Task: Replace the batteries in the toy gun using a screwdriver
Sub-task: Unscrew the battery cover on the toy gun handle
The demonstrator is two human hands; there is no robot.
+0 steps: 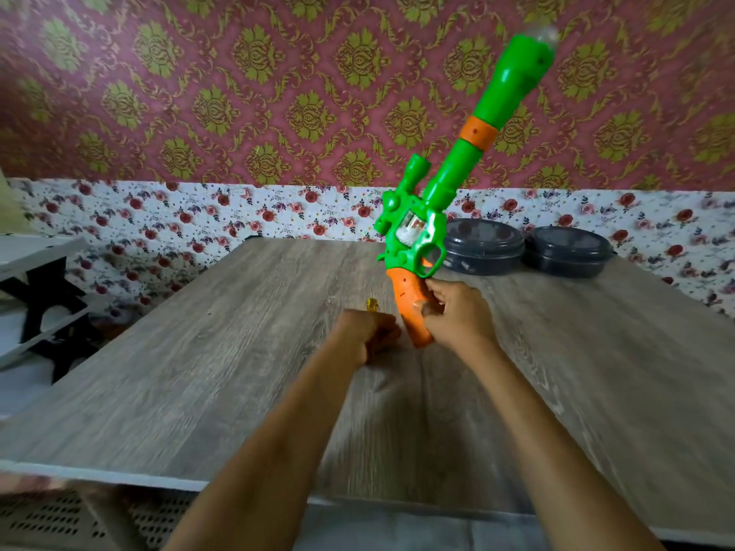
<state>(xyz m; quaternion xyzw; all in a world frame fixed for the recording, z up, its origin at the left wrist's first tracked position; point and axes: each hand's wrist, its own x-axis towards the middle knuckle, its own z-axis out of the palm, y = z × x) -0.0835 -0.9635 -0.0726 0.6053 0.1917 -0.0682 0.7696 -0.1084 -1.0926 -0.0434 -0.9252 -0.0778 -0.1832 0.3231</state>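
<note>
A green toy gun (449, 180) with an orange grip and an orange band stands tilted, barrel pointing up and to the right. My right hand (457, 316) is closed around the orange grip, holding the gun above the wooden table (199, 371). Just left of the grip, my left hand (364, 336) is curled in a fist low over the table. A yellow end of the screwdriver (94, 304) pokes out beyond the left fist; the rest of it is hidden by the hand.
Two dark round lidded containers (483, 246) (566, 252) sit at the back right of the table by the wall. A white shelf unit (35, 280) stands off the table's left side.
</note>
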